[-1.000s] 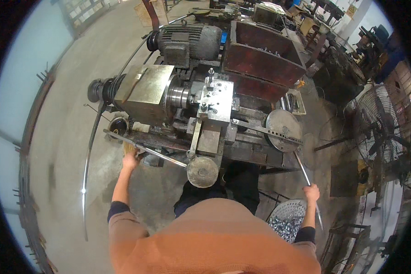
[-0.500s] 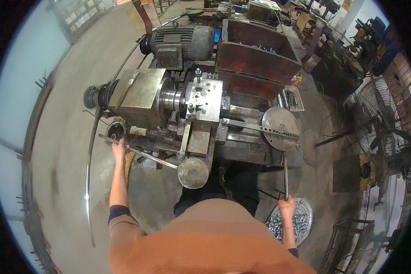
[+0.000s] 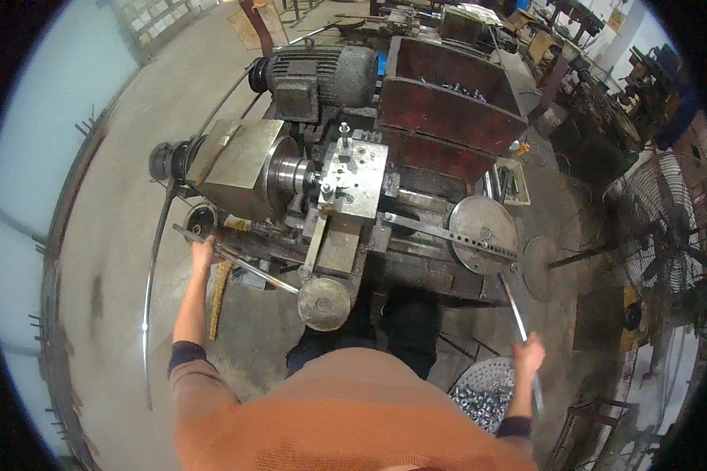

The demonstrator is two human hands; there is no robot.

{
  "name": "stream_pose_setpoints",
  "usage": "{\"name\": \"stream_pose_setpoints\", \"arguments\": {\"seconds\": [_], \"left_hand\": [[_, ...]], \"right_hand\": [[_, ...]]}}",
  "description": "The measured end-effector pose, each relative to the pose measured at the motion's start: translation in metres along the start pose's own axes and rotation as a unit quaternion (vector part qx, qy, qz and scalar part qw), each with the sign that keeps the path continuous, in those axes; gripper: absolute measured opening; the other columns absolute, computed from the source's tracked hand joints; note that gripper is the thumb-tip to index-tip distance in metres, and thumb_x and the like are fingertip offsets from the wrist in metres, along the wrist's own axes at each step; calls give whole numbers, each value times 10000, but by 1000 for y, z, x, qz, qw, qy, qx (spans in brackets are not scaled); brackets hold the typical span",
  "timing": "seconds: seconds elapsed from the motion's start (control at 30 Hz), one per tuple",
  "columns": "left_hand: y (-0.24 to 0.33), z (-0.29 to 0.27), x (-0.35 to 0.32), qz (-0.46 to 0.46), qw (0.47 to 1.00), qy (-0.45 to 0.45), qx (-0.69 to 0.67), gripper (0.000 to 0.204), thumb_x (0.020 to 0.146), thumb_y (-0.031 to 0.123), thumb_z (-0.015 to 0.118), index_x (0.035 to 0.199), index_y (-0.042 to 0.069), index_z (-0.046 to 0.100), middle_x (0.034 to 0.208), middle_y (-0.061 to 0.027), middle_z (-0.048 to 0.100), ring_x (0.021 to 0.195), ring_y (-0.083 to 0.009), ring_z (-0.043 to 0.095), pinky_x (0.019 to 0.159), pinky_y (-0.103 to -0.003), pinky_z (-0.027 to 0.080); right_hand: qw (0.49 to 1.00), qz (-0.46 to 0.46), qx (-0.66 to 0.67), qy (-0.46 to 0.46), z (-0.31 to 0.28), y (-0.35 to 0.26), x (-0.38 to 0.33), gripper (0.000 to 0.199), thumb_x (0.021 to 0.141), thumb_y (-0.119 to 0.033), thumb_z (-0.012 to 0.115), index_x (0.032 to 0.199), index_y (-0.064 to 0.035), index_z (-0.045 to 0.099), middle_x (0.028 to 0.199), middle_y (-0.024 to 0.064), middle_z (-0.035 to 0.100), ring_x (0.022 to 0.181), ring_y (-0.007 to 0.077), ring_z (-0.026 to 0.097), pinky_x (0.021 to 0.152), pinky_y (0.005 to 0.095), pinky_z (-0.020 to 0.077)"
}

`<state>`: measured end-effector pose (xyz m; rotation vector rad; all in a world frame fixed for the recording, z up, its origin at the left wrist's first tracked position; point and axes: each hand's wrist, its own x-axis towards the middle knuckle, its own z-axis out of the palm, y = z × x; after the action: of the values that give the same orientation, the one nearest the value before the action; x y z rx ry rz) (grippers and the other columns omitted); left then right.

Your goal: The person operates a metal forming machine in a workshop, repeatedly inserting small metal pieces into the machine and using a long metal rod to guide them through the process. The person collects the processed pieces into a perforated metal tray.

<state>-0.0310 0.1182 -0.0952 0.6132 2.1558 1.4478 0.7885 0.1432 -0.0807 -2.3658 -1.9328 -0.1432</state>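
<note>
A small lathe-like machine stands before me, with a chuck (image 3: 288,170) on its headstock and a steel tool block (image 3: 355,177) beside it. My left hand (image 3: 202,252) is wrapped round the far end of a metal lever (image 3: 253,271), whose other end meets a round disc (image 3: 324,303) at the machine's front. On the right, my right hand (image 3: 529,355) grips a second metal lever (image 3: 514,308). That lever runs up to a larger disc (image 3: 484,233), which a perforated bar (image 3: 440,229) links to the tool block.
Below my right forearm sits a perforated basin (image 3: 483,369) full of small metal parts. Behind the machine are a motor (image 3: 322,78) and a dark red bin (image 3: 452,118) with some metal parts. A caged fan (image 3: 656,220) stands at the right; a long rod (image 3: 149,314) slants down at the left.
My right hand has moved right, swinging its lever from nearly upright to slanting outward. My left hand keeps its grip, its lever only slightly shifted. The whole view has shifted a little.
</note>
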Motion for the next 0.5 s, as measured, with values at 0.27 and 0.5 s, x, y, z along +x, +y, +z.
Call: {"name": "stream_pose_setpoints", "arguments": {"seconds": [0.27, 0.5], "left_hand": [[3, -14, -7, -107, 987, -103, -62, 557, 853, 457, 526, 1169, 1, 479, 839, -152, 598, 652, -229, 628, 597, -314, 527], [-63, -8, -11, 74, 949, -106, 288, 426, 844, 399, 562, 1025, 14, 580, 874, -168, 648, 783, -266, 636, 671, -397, 486]], "right_hand": [[978, 128, -108, 123, 21, -14, 79, 622, 600, -251, 676, 1176, -85, 509, 1155, 155, 516, 1101, 330, 467, 926, 455, 368], [941, 39, 329, -68, 116, -93, -79, 652, 619, -112, 606, 1244, 23, 478, 1220, 245, 495, 1112, 348, 491, 936, 412, 398]]}}
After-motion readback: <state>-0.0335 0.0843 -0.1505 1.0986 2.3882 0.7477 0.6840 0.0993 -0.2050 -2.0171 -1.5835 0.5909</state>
